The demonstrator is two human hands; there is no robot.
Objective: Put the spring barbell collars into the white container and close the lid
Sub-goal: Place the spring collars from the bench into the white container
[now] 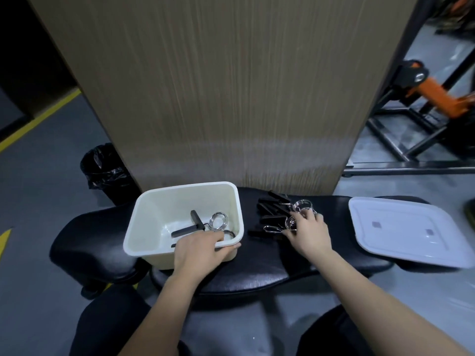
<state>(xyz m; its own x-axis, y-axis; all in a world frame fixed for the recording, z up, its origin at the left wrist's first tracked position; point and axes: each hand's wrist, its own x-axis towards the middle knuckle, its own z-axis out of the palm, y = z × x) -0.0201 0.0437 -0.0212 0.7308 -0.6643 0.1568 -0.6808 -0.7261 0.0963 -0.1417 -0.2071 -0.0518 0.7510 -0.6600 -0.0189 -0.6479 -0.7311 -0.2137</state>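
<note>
The white container [154, 209] stands open on a black padded bench [257, 273]. Inside it lies a spring collar [218, 220] with chrome coils and black handles; a second one shows partly under my left hand. My left hand [200, 253] grips the container's near rim, fingers curled over the edge. To the right, a pile of spring collars [277, 214] lies on the bench. My right hand [308, 233] rests on the pile with its fingers closing around chrome coils. The white lid [408, 232] lies flat at the bench's right end.
A wood-grain pillar [231, 86] rises right behind the bench. A black-lined trash bin [105, 165] stands on the floor at the left. Orange and black gym machine frames [424, 104] fill the right background. My dark-clothed knees sit below the bench.
</note>
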